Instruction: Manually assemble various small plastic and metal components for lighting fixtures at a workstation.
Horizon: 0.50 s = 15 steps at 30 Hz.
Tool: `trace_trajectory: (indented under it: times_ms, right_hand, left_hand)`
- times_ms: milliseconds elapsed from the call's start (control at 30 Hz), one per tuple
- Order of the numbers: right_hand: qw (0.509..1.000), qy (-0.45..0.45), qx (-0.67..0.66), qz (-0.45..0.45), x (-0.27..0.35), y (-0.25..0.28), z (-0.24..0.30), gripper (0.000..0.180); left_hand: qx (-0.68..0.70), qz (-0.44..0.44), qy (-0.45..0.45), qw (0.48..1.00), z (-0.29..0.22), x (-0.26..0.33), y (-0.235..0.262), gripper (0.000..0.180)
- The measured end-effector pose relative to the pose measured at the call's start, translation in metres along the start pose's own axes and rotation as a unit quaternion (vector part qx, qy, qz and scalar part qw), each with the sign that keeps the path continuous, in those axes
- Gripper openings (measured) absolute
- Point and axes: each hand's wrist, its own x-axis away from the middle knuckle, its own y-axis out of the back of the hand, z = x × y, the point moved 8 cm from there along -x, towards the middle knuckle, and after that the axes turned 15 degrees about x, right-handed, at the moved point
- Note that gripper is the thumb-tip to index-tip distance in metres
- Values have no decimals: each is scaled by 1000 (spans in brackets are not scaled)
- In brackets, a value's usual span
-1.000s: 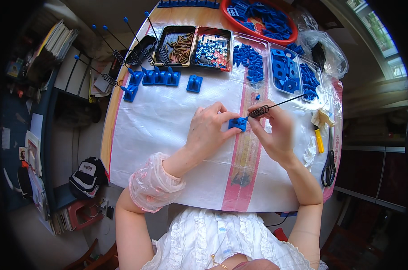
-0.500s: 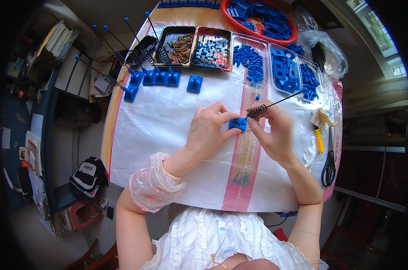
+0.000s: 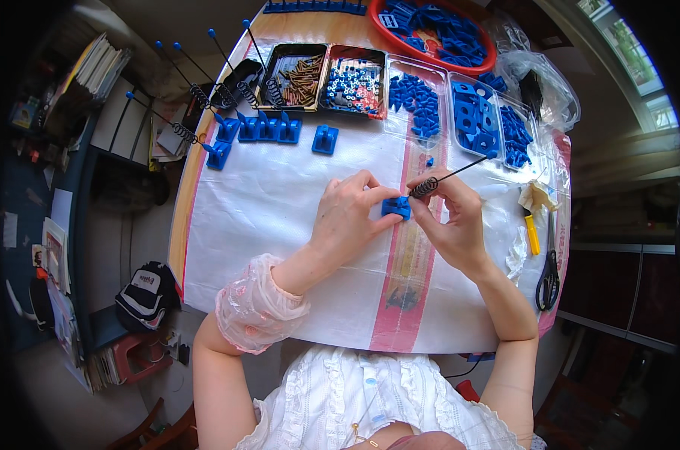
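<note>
Shows solid blue on plastic base, blk on coil-spring rod. Runs wht across plastic sheet, w/ pinkish-red stripes & tan btwn. Goes red on basin, brassy on screws, yel. on tool handle, blk on scissors, sheer wht w/ pink motifs on sleeve cuff.

Left arm, right arm both bent, angled inward. Left hand: back up, thumb-and-forefinger pinch aimed right. Right hand: opposite, close by, curled, pinching with thumb and forefinger, aimed left.
</note>
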Motion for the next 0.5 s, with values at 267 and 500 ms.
trace_trajectory:
  times_ms: [267,500]
  right_hand:
    - [1000,-2,-6,-5,1,2,1,21]
    - [1000,-11,-25,-16,0,6,0,20]
  left_hand:
    - [3,3,1,1000,1,0,-1,37]
    - [1,1,3,1000,1,0,-1,37]
